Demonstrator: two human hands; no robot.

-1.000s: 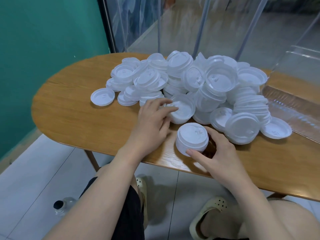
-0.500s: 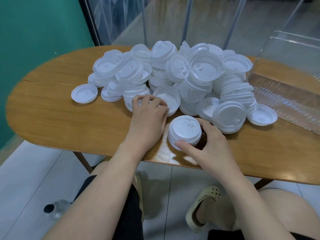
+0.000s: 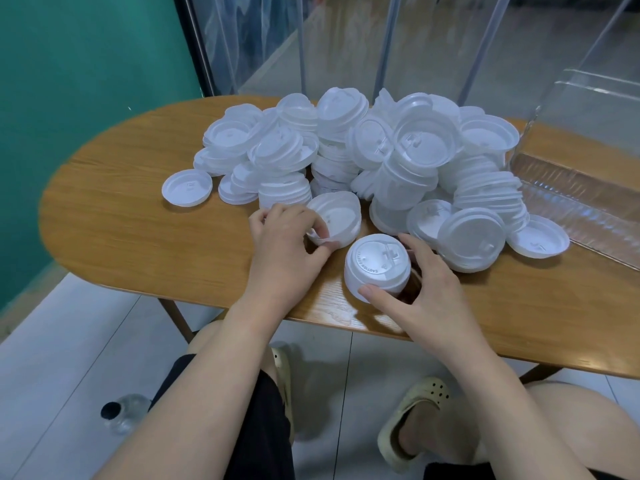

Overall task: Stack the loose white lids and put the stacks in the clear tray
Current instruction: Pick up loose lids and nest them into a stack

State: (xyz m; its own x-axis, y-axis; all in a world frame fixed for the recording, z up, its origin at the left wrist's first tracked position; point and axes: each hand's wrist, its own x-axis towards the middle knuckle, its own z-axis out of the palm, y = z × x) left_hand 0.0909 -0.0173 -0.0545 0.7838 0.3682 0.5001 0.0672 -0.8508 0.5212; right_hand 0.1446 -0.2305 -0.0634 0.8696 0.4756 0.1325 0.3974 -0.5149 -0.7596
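- Right hand curls around a short stack of lids standing near the table's front edge; thumb at front, fingers behind, partly hidden.
- Left hand pinches the rim of an upturned lid at the pile's near edge; fingertips partly obscured.
- Loose lid pile covers mid-table; count indeterminable.
- Clear tray sits right of the pile, cut off by the frame.

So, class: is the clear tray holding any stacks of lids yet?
Seemingly empty: the clear tray shows only bare ribbed floor; its right part is out of frame.
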